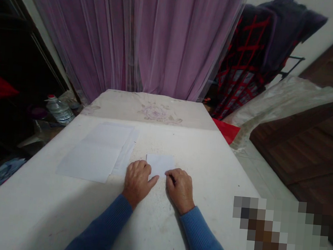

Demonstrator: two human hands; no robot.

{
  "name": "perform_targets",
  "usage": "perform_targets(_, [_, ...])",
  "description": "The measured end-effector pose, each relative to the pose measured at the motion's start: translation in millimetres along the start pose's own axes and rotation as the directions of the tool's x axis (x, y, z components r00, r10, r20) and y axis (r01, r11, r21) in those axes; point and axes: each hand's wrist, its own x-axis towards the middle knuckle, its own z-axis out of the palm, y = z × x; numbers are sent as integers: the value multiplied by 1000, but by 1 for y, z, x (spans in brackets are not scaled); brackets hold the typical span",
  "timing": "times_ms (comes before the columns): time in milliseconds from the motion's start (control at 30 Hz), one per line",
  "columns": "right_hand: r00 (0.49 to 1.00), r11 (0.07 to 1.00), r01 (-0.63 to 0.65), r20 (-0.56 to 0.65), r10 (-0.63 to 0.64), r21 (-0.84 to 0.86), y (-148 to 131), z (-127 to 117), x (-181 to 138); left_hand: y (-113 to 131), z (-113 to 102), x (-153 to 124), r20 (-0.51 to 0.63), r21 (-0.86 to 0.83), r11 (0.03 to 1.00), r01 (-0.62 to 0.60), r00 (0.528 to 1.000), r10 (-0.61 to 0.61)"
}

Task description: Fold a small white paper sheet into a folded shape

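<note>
Large paper sheets (94, 153) lie toward the tabletop's (218, 230) left edge. The left hand (137, 180), half open with thumb spread, rests at the left side of a small paper (160, 164), between the tabletop's side edges. The right hand (180, 188) curls at that paper's near right corner; whether it pinches cannot be told.

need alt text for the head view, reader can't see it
A person's left hand and right hand, in blue sleeves, are at the near corners of a small white paper on a pale table. Larger white sheets lie to the left, and a purple curtain hangs beyond the table's far edge.
</note>
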Motion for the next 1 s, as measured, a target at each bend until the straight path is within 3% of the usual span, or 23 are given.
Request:
perform_targets(267, [1000,1000,-1,-5,1,-20,-1,-1,0,25,7,10,17,32,995,90,996,-90])
perform_targets(1000, [1000,1000,-17,1,17,16,-2,-3,0,-3,1,-6,-42,-122,991,62,997,-68])
